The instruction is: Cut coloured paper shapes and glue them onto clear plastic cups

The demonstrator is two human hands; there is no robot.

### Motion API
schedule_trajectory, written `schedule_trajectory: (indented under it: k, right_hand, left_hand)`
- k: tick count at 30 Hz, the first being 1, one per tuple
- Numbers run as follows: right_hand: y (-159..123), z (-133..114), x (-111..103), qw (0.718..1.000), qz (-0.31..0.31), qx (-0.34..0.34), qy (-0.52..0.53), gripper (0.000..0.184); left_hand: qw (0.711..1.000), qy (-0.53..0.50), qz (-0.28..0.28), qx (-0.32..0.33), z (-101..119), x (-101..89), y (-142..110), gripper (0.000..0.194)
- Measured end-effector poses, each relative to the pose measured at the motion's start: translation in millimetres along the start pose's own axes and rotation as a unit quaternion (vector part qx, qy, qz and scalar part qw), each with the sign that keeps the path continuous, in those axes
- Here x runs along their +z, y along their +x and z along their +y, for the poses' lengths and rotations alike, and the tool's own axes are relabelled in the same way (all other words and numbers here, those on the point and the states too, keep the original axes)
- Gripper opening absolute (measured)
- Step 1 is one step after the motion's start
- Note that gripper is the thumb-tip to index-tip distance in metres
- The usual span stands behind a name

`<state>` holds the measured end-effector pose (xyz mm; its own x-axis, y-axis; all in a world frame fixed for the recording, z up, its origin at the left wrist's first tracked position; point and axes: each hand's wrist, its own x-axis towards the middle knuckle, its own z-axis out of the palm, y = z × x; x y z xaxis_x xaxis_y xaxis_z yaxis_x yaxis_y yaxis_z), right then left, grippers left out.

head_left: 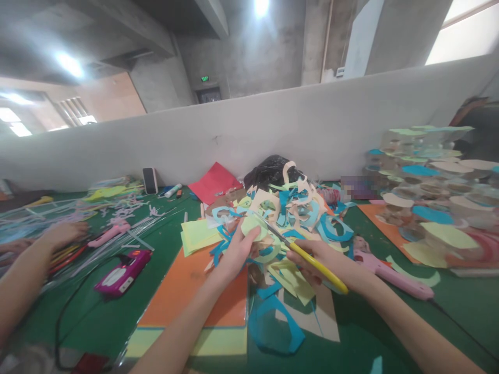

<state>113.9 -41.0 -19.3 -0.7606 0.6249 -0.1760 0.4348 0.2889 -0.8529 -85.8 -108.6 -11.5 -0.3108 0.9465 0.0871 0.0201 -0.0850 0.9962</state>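
Between the thumb and fingers of my left hand is a piece of pale green paper. My right hand grips a pair of scissors with yellow handles. The blades point up and left, close to the green paper; whether they touch it I cannot tell. Under and behind both hands lies a heap of cut paper scraps in blue, cream and green. A blue paper offcut with a hole in it lies nearer to me, below my hands.
Orange paper sheets lie under my left forearm. A pink glue gun with a cord is at right, near stacked cups topped with paper discs. At left are a magenta device and a co-worker's hands. A low wall stands behind.
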Motion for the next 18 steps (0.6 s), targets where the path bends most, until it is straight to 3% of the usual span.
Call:
schedule_trajectory:
  k: [4, 11, 15, 18]
  right_hand:
    - [1, 0, 2, 1.0, 0.007, -0.002, -0.007, 0.046]
    - [0, -8, 4, 1.0, 0.019, 0.019, -0.009, 0.049]
    - [1, -3, 1, 0.999, 0.031, -0.001, -0.017, 0.047]
    - [1, 2, -2, 0.996, 0.049, -0.037, -0.067, 0.046]
  left_hand:
    - [0.999, 0.022, -0.013, 0.037, -5, -1.6, 2, 0.033]
    - [0.976, 0.194, 0.025, 0.094, -15, -2.0, -1, 0.047]
    - [0.985, 0.155, 0.024, 0.072, -19, 0.4, 1, 0.048]
    - [0.991, 0.097, 0.068, 0.065, -21, -0.8, 5, 0.051]
